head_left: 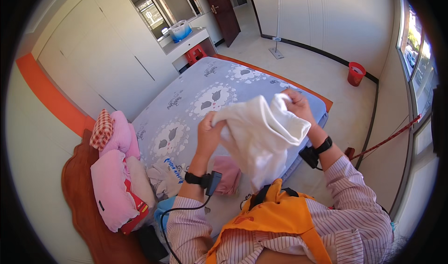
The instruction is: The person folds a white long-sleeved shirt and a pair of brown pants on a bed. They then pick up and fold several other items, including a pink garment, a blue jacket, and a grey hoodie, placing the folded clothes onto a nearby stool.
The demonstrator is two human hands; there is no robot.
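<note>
A white cloth garment (254,138) hangs in loose folds between my two hands, above the near part of the bed (186,107). Its exact kind is hard to tell; a hemmed opening shows at its right end. My left hand (208,132) pinches the upper left edge. At the upper right, my right hand (298,104) has its fingers closed on the fabric. Below the garment lies a folded pink cloth (227,176). Left of my left forearm is a crumpled pale shirt (163,181) with blue print, and a blue cloth (164,207) shows partly beside it.
Pink pillows (111,187) and a red-checked cushion (101,129) pile against the wooden headboard (77,180) at left. Beyond the bed are a red stool (195,54), an upright long-handled floor tool (276,49) and a red bin (356,74). A cable hangs from my left wrist strap.
</note>
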